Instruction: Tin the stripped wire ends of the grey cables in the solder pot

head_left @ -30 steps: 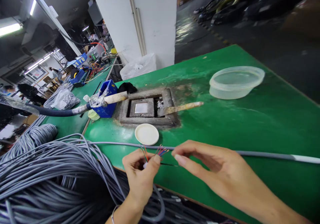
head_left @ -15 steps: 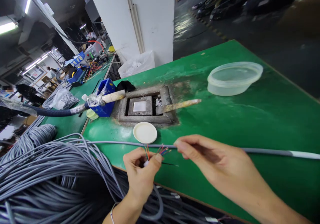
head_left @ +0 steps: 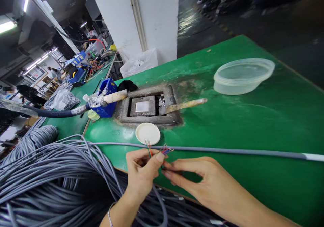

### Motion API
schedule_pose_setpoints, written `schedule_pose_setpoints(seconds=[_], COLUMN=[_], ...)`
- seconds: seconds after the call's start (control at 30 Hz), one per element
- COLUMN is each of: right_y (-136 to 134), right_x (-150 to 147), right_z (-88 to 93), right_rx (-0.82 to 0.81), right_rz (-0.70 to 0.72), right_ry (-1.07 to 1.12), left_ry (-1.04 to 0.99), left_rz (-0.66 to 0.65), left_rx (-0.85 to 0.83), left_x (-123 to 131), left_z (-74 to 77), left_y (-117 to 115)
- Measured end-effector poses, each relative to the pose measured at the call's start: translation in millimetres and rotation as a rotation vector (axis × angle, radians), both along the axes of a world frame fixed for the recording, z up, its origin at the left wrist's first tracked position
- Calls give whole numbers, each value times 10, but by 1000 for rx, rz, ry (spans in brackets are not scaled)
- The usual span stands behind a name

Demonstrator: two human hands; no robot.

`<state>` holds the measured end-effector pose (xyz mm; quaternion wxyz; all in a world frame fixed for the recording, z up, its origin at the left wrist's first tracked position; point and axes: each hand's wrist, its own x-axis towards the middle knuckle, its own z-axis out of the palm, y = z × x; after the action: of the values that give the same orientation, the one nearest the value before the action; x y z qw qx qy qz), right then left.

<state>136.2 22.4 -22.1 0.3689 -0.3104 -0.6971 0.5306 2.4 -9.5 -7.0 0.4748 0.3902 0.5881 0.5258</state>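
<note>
My left hand [head_left: 143, 171] is closed around the stripped end of a grey cable. Its thin coloured wires [head_left: 165, 150], red, blue, green and orange among them, fan out above the thumb and forefinger. Touching them from the right, my right hand [head_left: 199, 174] pinches with thumb and forefinger at a dark wire, mostly hidden by the fingertips. Below the left hand, a grey cable loop [head_left: 162, 203] hangs past the table edge. A white round lid [head_left: 148, 133] lies just beyond the wires.
A solder pot [head_left: 142, 106] is set in the green table [head_left: 253, 125], with a stained flat stick [head_left: 187, 105] across its rim. Behind stand a blue bin [head_left: 107, 109] and fume hose [head_left: 55, 113]. An oval plastic tub [head_left: 235, 85] sits right; coiled grey cables [head_left: 50, 166] fill the left.
My right hand has come down and left from above the long grey cable to the wires at my left hand, closing on the dark one. The view has shifted slightly.
</note>
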Motion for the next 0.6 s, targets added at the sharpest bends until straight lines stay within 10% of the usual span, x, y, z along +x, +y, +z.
schedule_pose_setpoints(seconds=[0.3, 0.6], right_y=[10, 3], right_x=[-9, 30], right_z=[-106, -224], right_rx=[53, 76], right_rz=[20, 52], right_ry=[-128, -185], left_ry=[386, 800], left_rz=[-275, -486], left_rx=[-206, -360], left_x=[-437, -550], left_z=[369, 386], left_y=[508, 1018])
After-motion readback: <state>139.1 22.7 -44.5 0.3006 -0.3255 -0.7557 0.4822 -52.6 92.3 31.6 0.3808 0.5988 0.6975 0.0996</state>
